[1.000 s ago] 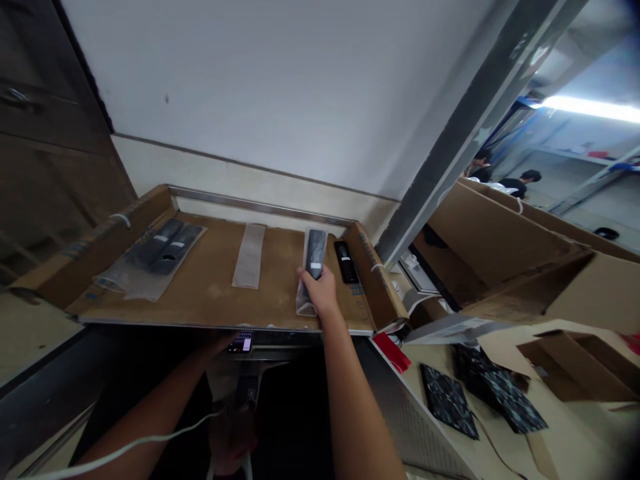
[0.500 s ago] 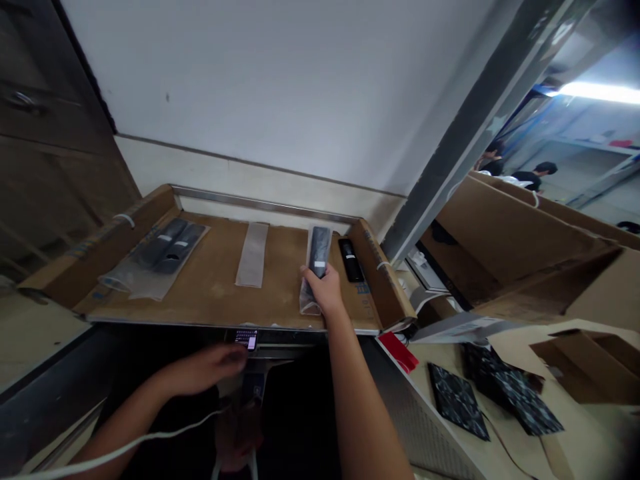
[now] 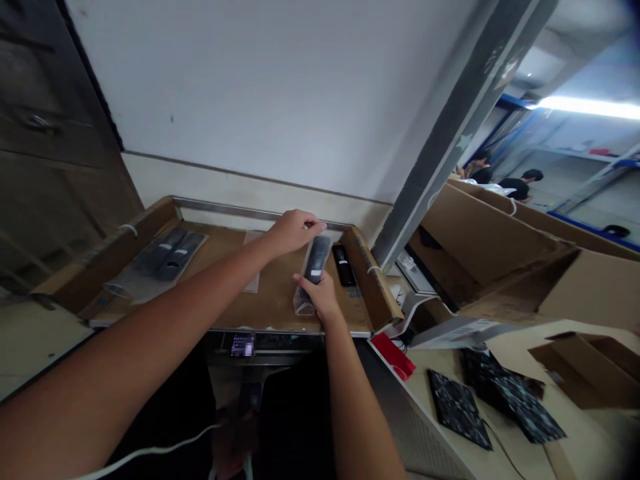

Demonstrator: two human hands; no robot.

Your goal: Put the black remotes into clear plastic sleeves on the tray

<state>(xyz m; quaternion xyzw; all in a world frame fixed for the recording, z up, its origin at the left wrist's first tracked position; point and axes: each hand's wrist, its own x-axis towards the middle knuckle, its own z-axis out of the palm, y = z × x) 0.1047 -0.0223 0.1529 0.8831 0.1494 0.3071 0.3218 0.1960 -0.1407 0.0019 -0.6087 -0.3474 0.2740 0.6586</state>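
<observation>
My right hand (image 3: 320,295) is closed around a clear plastic bag (image 3: 303,306) near the tray's right side. Inside the bag lies a long black remote control (image 3: 319,255) with a white label. My left hand (image 3: 295,232) reaches across to the bag's far end, thumb and fingers pinched together at its top edge. Right of my hands, an unbagged black remote control (image 3: 344,265) rests on the cardboard-lined tray (image 3: 273,300). Bagged black remote controls (image 3: 175,255) lie at the tray's left. A flat pale sleeve (image 3: 253,283) is partly hidden by my left forearm.
Rolled cardboard edges (image 3: 376,283) border the tray, with a white wall (image 3: 260,100) behind it. A phone (image 3: 243,345) with a lit screen sits below the front edge. To the right are a grey post (image 3: 440,140), a large cardboard box (image 3: 500,247) and black patterned packets (image 3: 459,407).
My left hand has risen from below the tray's front edge to the far end of the bag. My right hand keeps its hold. The view has shifted slightly.
</observation>
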